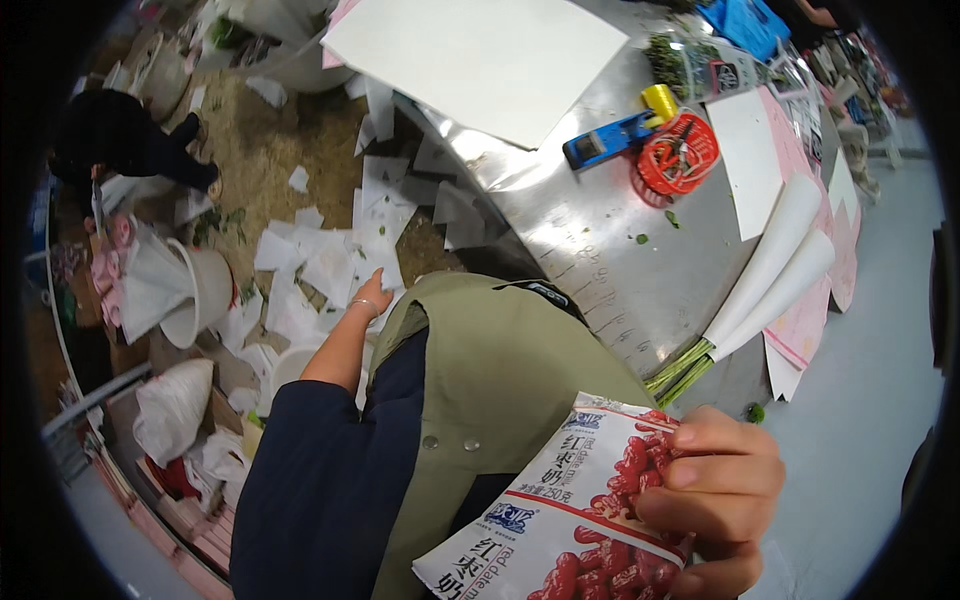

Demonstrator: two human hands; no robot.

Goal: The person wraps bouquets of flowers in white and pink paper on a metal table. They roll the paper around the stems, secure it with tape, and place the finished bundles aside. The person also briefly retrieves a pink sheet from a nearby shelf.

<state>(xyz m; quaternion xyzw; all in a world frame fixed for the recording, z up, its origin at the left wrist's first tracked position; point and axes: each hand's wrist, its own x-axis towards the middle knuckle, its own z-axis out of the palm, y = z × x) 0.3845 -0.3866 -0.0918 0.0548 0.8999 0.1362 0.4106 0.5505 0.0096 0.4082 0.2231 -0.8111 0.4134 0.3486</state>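
Observation:
My right hand (712,495) grips a pouch of red date milk (592,495) close to the camera, its printed side facing up. Away to the left, my left hand (375,294), with a bracelet at the wrist, hangs beside my green apron (502,360), above papers strewn on the floor; whether it holds something I cannot tell. Past the pouch, two white paper-wrapped bunches of green stems (772,277) lie at the edge of the metal table (600,277). A red plastic basket (679,154) with small tools stands farther back, touching a blue tape dispenser (607,141).
White sheets (480,60) cover the table's far left part. Pink and white paper (750,161) lies at its right. Buckets (199,292) and scattered paper (322,262) occupy the floor at left, where a person in dark clothes (120,142) bends over. Greenery in plastic (697,67) lies at the back.

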